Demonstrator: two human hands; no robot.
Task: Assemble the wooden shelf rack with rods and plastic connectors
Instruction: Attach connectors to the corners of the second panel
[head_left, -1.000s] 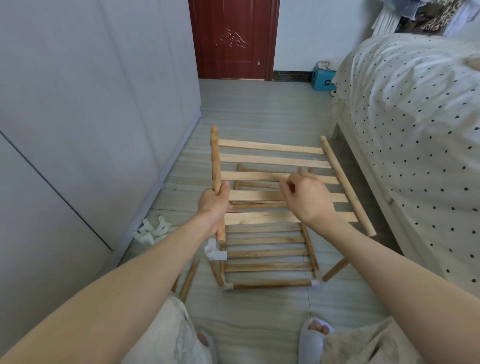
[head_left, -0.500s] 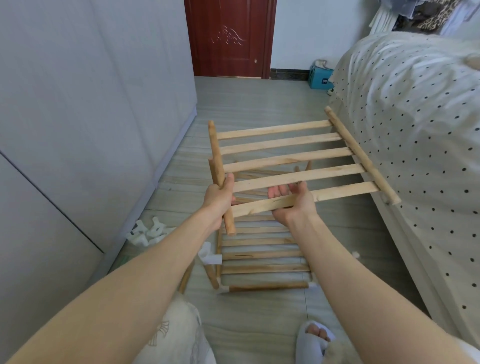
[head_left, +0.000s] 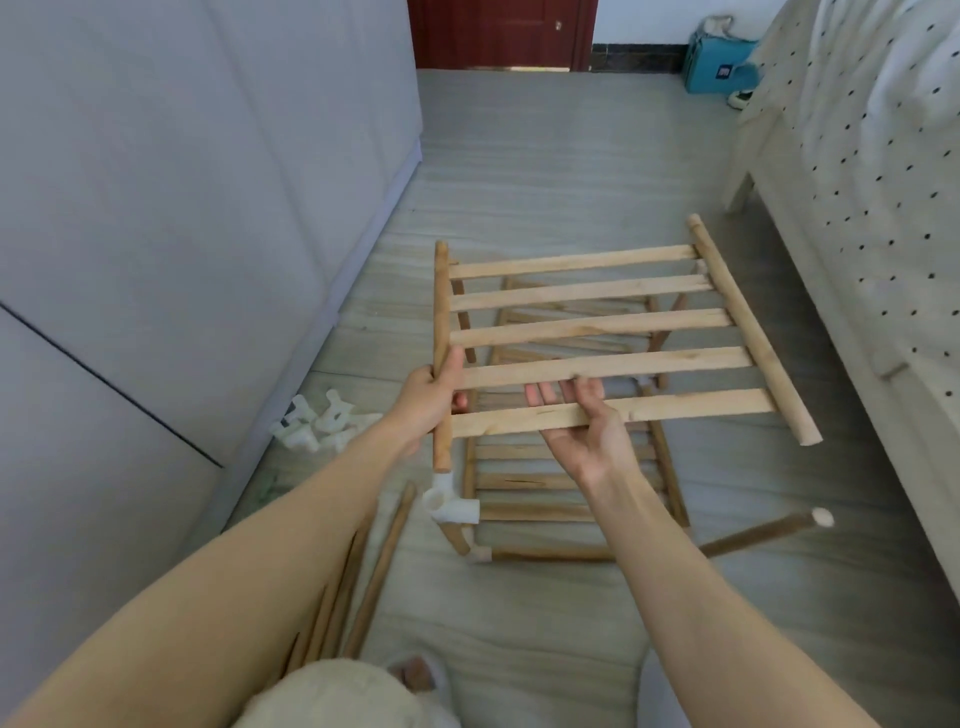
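Overhead, left hand (head_left: 431, 397) gripping slatted shelf's (head_left: 597, 332) round rail, right hand (head_left: 576, 415) spread beneath

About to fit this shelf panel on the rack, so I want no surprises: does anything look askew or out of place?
Yes: one rod juts sideways from the rack's near right corner, a white tip on its free end. A white connector sits tilted at the near left corner.

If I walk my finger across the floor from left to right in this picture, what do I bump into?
Grey cupboard → heap of white connectors → left hand gripping the shelf panel → right hand under it → spotted bed.
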